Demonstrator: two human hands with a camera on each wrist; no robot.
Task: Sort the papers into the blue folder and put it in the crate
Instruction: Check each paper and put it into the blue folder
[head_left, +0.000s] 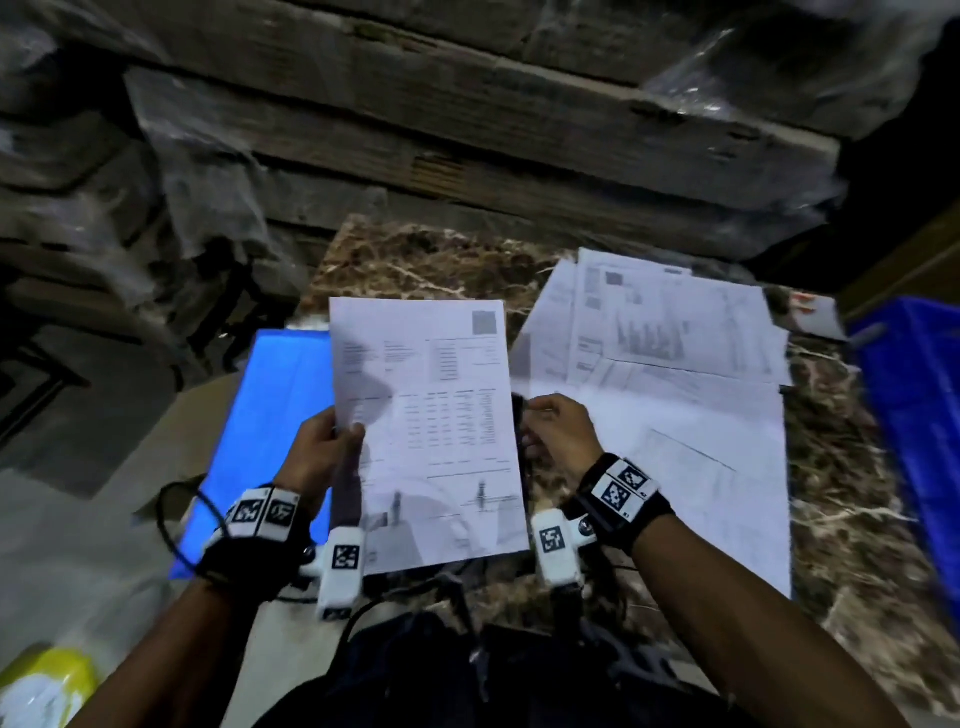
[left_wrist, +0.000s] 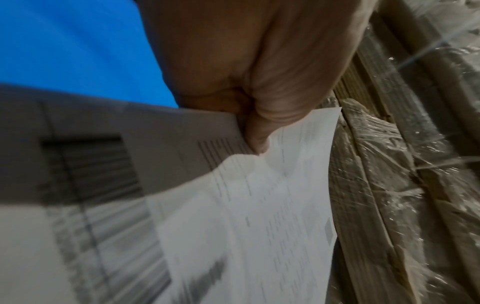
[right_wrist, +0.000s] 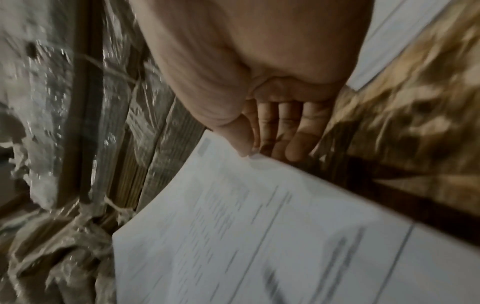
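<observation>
I hold a printed sheet up over the marble table with both hands. My left hand pinches its left edge, thumb on top. My right hand pinches the right edge, with the thumb on the sheet and the fingers behind it. The blue folder lies flat on the left, partly under the sheet. More papers lie spread out on the right of the table. The blue crate stands at the far right edge.
Plastic-wrapped cardboard boxes are stacked close behind the table. A small card with red print lies between the papers and the crate. A yellow and white object sits at the lower left. Cables hang from my wrist cameras.
</observation>
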